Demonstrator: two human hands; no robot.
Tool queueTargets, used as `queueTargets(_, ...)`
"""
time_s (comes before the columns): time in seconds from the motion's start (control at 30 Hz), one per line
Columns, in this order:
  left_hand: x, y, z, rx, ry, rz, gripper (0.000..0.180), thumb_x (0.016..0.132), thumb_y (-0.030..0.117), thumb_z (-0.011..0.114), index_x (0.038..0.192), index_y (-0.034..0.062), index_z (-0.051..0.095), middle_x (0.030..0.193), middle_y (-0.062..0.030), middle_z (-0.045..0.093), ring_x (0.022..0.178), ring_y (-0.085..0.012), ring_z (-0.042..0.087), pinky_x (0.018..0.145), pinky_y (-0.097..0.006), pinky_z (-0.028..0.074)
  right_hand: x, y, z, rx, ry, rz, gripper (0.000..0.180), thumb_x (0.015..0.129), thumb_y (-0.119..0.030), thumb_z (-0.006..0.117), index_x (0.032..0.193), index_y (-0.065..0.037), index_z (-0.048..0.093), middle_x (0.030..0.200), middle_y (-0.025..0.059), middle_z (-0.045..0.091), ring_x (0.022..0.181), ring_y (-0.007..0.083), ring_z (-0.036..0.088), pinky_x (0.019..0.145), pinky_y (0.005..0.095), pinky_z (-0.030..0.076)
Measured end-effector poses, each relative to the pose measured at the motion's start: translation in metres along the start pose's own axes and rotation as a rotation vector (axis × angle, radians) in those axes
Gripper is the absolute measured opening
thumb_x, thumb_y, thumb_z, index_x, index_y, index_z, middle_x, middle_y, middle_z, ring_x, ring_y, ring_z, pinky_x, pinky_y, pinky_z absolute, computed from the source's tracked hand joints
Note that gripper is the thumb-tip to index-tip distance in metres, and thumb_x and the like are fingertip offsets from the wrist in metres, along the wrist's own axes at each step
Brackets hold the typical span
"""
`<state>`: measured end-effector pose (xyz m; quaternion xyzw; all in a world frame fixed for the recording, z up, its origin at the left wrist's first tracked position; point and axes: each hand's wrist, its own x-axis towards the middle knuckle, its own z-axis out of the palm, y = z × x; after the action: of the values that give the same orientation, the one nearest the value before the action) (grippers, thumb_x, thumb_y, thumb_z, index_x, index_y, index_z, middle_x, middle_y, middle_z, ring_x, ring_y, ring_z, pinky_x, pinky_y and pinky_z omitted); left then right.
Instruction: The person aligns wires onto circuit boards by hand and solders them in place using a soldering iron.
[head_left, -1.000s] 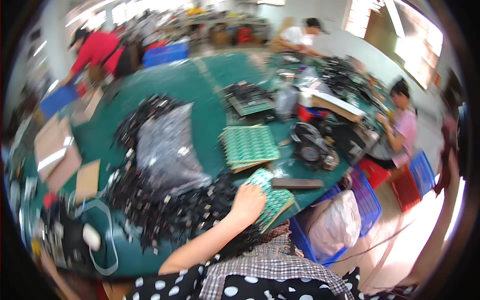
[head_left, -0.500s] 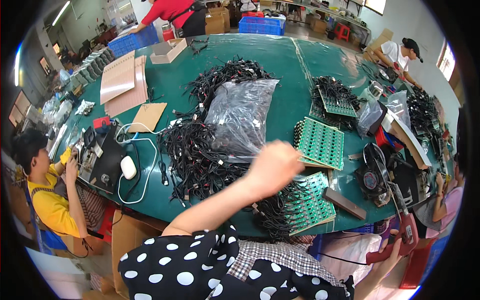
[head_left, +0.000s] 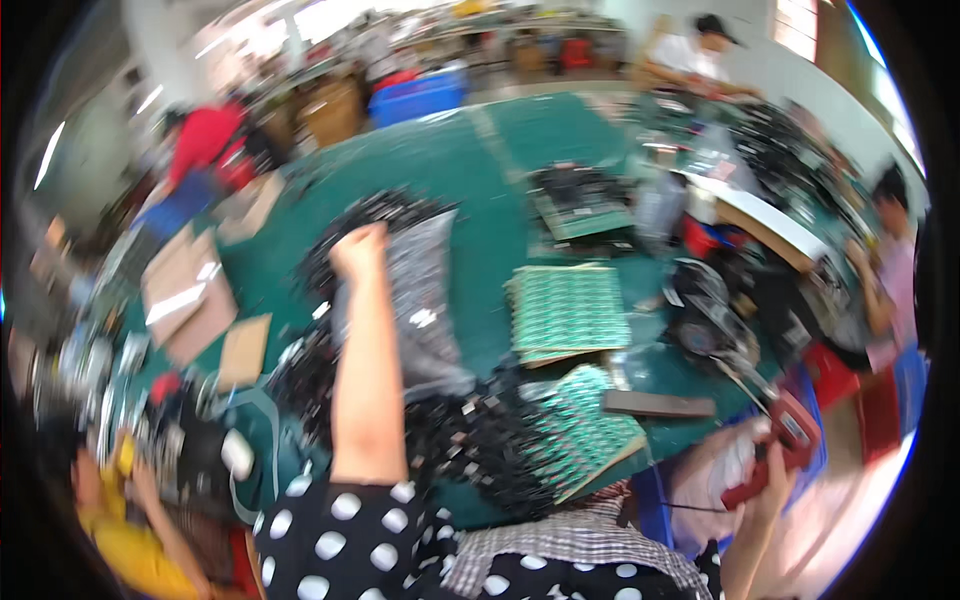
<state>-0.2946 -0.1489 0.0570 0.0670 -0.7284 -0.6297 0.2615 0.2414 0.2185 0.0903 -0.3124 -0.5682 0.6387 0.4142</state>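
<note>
My left hand (head_left: pixel 358 250) is stretched over the far cable pile (head_left: pixel 395 206), beside a clear plastic bag (head_left: pixel 425 285) of dark cables. Its fingers look closed, but blur hides whatever they may hold. Low on the right, my right hand (head_left: pixel 772 478) grips a red soldering gun (head_left: pixel 797 430) by its handle, its long tip pointing up and left. Before me lies a green circuit-board panel (head_left: pixel 590 425) with black cables (head_left: pixel 490 440) over its left side. Just beyond it stands a stack of green circuit-board panels (head_left: pixel 570 310).
A dark bar (head_left: pixel 660 404) lies right of the near panel. Behind it stands a dark round device (head_left: pixel 700 320). More boards with cables (head_left: pixel 580 205) sit farther back. Cardboard sheets (head_left: pixel 190 290) lie left. Co-workers sit at both sides, one in yellow (head_left: pixel 140 540), one in pink (head_left: pixel 895 290).
My left hand has moved from beside the board stack, forward and left to the far cable pile. The view has turned right. My right hand still holds the soldering gun.
</note>
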Motion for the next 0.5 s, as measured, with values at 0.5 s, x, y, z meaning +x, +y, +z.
queueTargets(0.5,0.044,0.052,-0.042,-0.560,-0.203,0.107,0.029,0.088,0.010,0.058,0.111,-0.0056,0.047,0.104,-0.0210,0.061,0.090,-0.0230,0.064,0.078,-0.026,0.053,-0.010,-0.022,0.029,0.246,-0.256,0.139,0.037,0.084,-0.008,0.061,0.118,0.000,0.049,0.096,0.0161,0.062,0.059,0.0143,0.058,0.050,0.0250,0.047)
